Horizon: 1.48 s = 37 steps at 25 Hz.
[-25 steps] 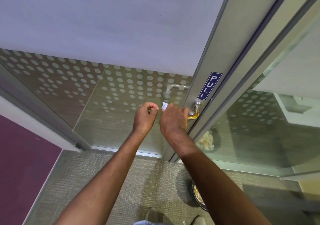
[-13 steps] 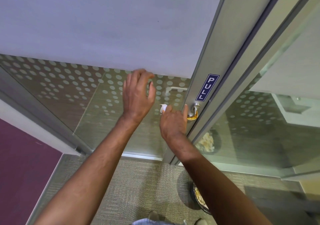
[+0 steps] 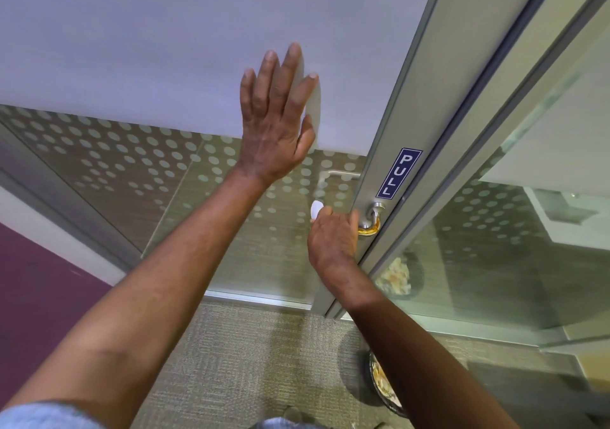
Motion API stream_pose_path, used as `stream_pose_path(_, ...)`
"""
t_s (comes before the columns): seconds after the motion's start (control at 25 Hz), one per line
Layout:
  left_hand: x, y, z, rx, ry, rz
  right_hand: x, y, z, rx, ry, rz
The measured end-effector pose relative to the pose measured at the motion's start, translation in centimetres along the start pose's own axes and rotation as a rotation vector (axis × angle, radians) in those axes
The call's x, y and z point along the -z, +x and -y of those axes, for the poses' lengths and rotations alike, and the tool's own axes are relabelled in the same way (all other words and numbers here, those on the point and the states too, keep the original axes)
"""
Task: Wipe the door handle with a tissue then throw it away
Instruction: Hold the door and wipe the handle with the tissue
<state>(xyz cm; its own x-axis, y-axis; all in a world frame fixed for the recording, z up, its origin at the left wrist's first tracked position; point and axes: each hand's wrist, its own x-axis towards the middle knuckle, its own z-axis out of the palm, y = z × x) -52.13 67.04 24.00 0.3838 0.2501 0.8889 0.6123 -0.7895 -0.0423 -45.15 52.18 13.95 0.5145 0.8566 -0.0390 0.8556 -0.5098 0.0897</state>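
Observation:
A metal lever door handle [image 3: 373, 218] sits on the door's grey frame, just below a blue PULL sign [image 3: 398, 173]. My right hand [image 3: 333, 238] is closed over the lever with a white tissue [image 3: 316, 210] in it; a bit of the tissue sticks out at the lever's left end. Most of the lever is hidden under the hand. My left hand [image 3: 277, 118] is spread flat against the frosted band of the glass door [image 3: 165, 49], above and left of the handle, fingers apart and holding nothing.
A round waste bin [image 3: 383, 385] with crumpled paper stands on the carpet by my right forearm, at the foot of the door frame. A glass side panel [image 3: 495, 247] to the right reflects it. A purple wall [image 3: 36, 280] is at the left.
My left hand has let go near the tissue and risen up to press flat on the door's frosted panel. My right hand stays on the handle with the tissue.

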Motion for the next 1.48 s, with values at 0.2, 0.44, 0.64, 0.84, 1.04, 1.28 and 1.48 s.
stream_pose_path(0.2, -2.0, -0.3, 1.1, -0.062, 0.045, -0.030, 0.9, 1.8, 0.4, -0.055, 0.034, 0.047)
stream_pose_path(0.44, -2.7, -0.4, 1.5, -0.061, 0.047, -0.026, -1.5, -1.7, -1.5, 0.071, 0.168, -0.133)
stream_pose_path(0.64, -3.2, -0.5, 1.8, -0.073, 0.053, -0.041, -2.9, -5.0, -4.2, 0.226, 0.153, -0.270)
stream_pose_path(0.84, -3.3, -0.5, 1.7, -0.091, 0.048, -0.059, -2.7, -4.2, -3.9, 0.222, 0.259, -0.389)
stream_pose_path(1.04, -3.2, -0.6, 2.1, -0.077, 0.055, -0.051, -2.0, -2.0, -2.8, 0.160, 0.433, -0.402)
stream_pose_path(1.28, -2.9, -0.2, 1.4, -0.087, 0.043, -0.062, -1.7, -0.5, -2.8, 0.099, 0.263, -0.376)
stream_pose_path(1.48, -2.9, -0.4, 1.5, -0.074, 0.050, -0.052, 0.1, 1.3, -1.4, 0.003, 0.182, -0.283)
